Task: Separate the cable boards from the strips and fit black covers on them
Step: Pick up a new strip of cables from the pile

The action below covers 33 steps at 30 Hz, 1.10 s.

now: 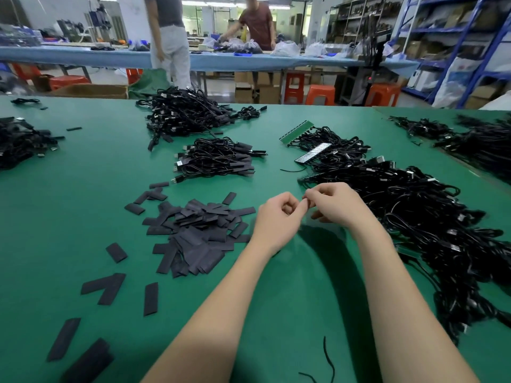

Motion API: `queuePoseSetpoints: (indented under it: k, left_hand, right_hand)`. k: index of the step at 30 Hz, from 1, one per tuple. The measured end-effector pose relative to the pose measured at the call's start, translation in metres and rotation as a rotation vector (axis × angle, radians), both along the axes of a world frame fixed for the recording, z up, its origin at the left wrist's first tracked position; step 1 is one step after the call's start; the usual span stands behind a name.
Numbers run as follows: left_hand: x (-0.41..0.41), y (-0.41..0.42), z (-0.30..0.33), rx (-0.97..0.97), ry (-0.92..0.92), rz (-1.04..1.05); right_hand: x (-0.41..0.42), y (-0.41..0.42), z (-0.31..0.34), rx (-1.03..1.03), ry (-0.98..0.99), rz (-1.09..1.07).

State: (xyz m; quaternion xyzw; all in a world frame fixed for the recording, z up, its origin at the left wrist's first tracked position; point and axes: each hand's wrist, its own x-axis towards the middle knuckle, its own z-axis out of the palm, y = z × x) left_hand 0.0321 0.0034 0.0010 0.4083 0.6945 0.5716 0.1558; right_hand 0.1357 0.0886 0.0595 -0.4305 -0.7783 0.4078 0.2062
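Forearms extended, hands [304,210] curled, fingertips touching

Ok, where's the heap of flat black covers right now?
Head view: the heap of flat black covers lies on the green table, just left of the left hand.

green table mat [83,189], black covers [193,233], black cables [414,211], green strips [296,131]

A long blue-covered bench [249,62] runs across the far side, orange stools [320,94] beneath it, blue shelving [467,37] at far right.
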Motion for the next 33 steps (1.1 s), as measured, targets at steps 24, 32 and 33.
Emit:
queuePoseSetpoints:
  k: [24,32,33]
  left_hand:
    - [0.006,0.006,-0.006,-0.187,0.342,-0.07]
    - [0.024,0.011,0.01,-0.157,0.09,-0.216]
    - [0.031,0.014,0.015,-0.151,-0.067,-0.256]
  right_hand:
    - [0.046,0.005,0.002,0.414,-0.601,-0.12]
    - [0.057,0.007,0.018,0.433,-0.237,-0.237]
    - [0.057,0.006,0.019,0.437,-0.216,-0.25]
